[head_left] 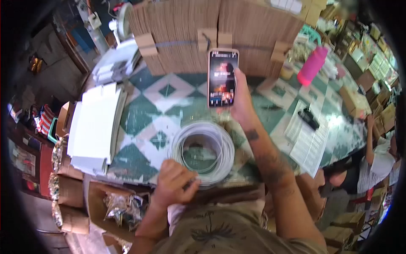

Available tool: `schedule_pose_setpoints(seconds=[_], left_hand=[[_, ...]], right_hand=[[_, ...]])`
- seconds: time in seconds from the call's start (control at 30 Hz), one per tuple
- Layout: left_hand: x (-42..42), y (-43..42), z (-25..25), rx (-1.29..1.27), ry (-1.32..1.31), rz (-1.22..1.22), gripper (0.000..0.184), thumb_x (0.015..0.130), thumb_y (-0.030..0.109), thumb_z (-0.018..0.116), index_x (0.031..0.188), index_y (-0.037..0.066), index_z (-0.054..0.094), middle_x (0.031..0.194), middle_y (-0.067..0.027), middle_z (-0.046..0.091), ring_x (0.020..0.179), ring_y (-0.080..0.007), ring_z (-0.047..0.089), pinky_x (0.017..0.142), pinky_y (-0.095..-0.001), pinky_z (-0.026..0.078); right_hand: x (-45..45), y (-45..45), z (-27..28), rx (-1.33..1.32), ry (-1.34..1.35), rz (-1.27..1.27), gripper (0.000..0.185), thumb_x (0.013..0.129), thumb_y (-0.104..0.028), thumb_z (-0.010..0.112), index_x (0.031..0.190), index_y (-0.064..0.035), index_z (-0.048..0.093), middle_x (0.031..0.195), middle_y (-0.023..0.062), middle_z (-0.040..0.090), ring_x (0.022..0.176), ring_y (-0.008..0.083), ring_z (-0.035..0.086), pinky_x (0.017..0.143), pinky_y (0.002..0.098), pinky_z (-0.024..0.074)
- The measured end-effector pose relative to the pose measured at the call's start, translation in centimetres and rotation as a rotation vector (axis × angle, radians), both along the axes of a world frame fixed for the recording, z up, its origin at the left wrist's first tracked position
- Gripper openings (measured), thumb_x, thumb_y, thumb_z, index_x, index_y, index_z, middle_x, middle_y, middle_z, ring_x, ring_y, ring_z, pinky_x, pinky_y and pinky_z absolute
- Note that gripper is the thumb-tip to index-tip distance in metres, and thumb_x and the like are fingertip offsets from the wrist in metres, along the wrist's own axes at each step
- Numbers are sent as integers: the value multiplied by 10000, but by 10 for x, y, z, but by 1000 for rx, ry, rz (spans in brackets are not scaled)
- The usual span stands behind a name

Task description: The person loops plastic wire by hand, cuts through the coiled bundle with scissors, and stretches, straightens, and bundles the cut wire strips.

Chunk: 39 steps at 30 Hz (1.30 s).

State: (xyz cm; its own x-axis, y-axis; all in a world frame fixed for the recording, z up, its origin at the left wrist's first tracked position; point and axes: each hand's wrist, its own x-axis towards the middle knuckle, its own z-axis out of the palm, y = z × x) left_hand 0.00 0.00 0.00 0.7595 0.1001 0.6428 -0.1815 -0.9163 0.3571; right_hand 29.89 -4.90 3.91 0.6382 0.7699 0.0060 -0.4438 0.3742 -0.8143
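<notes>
Hands apart, right hand (242, 95) clamped on lit phone (221, 78), left hand (175, 183) at looped white coil (227, 149)

On and around the table (137, 112) are one smartphone (222, 80), one coil of white wire (226, 148), one pink bottle (312, 67), one fan (124, 21), one black object (308, 118) too blurred to name, at least two printed sheets (311, 148), two white stacks (95, 122) and two blocks of upright cardboard (177, 31).

Gap between white stack (95, 120) and coil (227, 154); cardboard (177, 25) bars far side.
</notes>
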Motion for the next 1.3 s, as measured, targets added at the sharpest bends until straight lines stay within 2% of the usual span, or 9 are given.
schedule_pose_setpoints(seconds=[0.07, 0.2, 0.3, 0.57, 0.8, 0.9, 0.97, 1.13, 1.3], left_hand=[[5, -9, -26, -8, -51, 26, 156, 750, 181, 758, 873, 100, 706, 759, -16, 550, 673, -203, 491, 754, -355, 409], [8, -19, -6, -95, -152, 105, 145, 753, 193, 758, 852, 108, 694, 755, -16, 536, 675, -210, 488, 737, -346, 401], [8, -18, -1, -118, -112, 105, 149, 757, 200, 758, 852, 109, 688, 761, -17, 534, 685, -212, 491, 737, -345, 396], [3, -9, 19, -159, -50, 60, 114, 797, 166, 724, 874, 96, 677, 783, -27, 542, 712, -215, 494, 751, -350, 398], [-25, -6, 55, -262, -127, 88, 57, 830, 97, 675, 883, 79, 666, 810, -44, 554, 726, -228, 485, 774, -365, 400], [-19, -3, 59, -272, -174, 98, 53, 831, 81, 663, 884, 73, 664, 820, -49, 558, 726, -234, 480, 780, -371, 400], [-14, 0, 62, -291, -196, 94, 51, 833, 66, 652, 884, 67, 662, 830, -55, 562, 726, -239, 475, 787, -376, 400], [29, 31, 99, -154, -356, -16, 50, 815, 59, 619, 840, 69, 661, 840, -68, 543, 735, -223, 439, 772, -374, 376], [76, 61, 123, -161, -418, -284, 124, 875, 156, 573, 825, 74, 651, 847, -70, 517, 772, -205, 414, 744, -327, 345]], right_hand=[[13, 4, 6, 86, 17, 48, 681, 947, -644, 437, 1158, -38, 666, 831, 95, 734, 478, 138, 621, 279, 216, 376], [49, 15, 125, -38, -402, 148, 809, 949, -716, 356, 1046, 11, 697, 780, 83, 732, 468, 111, 612, 273, 225, 353], [90, 54, 199, -72, -424, -158, 781, 957, -686, 420, 1034, 36, 710, 802, 83, 737, 471, 101, 591, 336, 192, 310], [226, 151, 353, -398, -805, -147, 859, 937, -752, 381, 969, 30, 735, 768, 86, 698, 519, 130, 536, 432, 239, 377], [277, 177, 344, -593, -892, -252, 943, 902, -825, 344, 1096, 35, 679, 870, 177, 671, 736, 193, 583, 631, 336, 464], [285, 176, 344, -485, -855, -351, 895, 909, -798, 393, 1114, 33, 657, 892, 154, 669, 726, 177, 574, 646, 287, 457], [300, 169, 351, -414, -1242, -531, 779, 960, -712, 420, 1122, 13, 654, 950, 124, 680, 758, 151, 591, 693, 257, 465], [160, 68, 284, -125, -1478, -179, 599, 1026, -543, 427, 1200, -7, 632, 1051, 118, 676, 858, 163, 607, 778, 280, 483], [0, -57, 145, -343, -1155, 409, 487, 1067, -415, 432, 1283, -14, 605, 1160, 134, 666, 968, 193, 617, 855, 315, 495]])
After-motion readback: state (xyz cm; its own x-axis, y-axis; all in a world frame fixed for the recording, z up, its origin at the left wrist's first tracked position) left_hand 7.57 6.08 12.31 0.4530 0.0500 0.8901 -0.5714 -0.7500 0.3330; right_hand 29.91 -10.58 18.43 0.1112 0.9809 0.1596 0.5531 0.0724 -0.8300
